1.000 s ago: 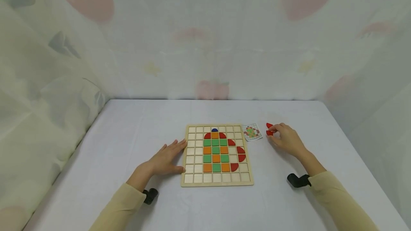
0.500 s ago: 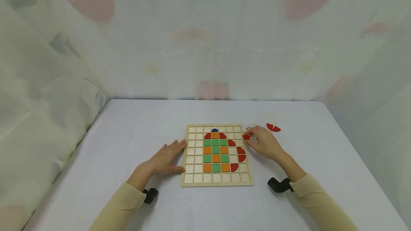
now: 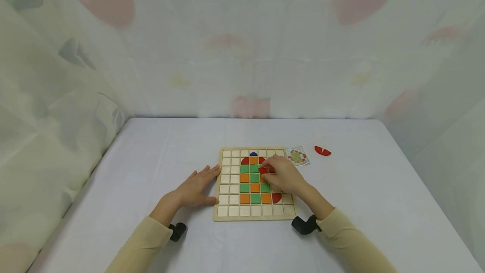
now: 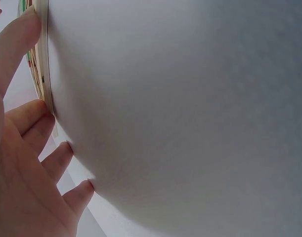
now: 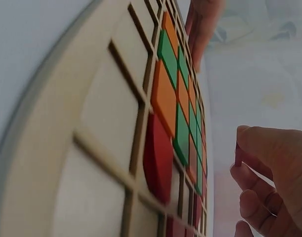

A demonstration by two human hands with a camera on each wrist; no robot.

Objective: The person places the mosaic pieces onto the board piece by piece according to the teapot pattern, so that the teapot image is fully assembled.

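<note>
The wooden grid board (image 3: 257,218) lies on the table, with green and orange square tiles in its middle columns. Red quarter-circle tiles such as the lower one (image 3: 277,198) sit to their right, and a small blue half-round tile (image 3: 253,154) is at the top. My left hand (image 3: 196,188) rests against the board's left edge, fingers spread and thumb touching the frame. Over the tiles, my right hand (image 3: 284,175) pinches a red tile (image 3: 262,170) between thumb and fingertip. In the right wrist view this red tile (image 5: 238,154) appears edge-on, above the board.
A small pattern card (image 3: 297,156) lies by the board's upper right corner. Two loose red tiles (image 3: 318,149) lie farther right on the white cloth (image 3: 352,172). A fabric wall stands behind the table.
My right hand has carried one red tile leftward from the loose pieces, past the card, to above the board. The left hand has stayed in place.
</note>
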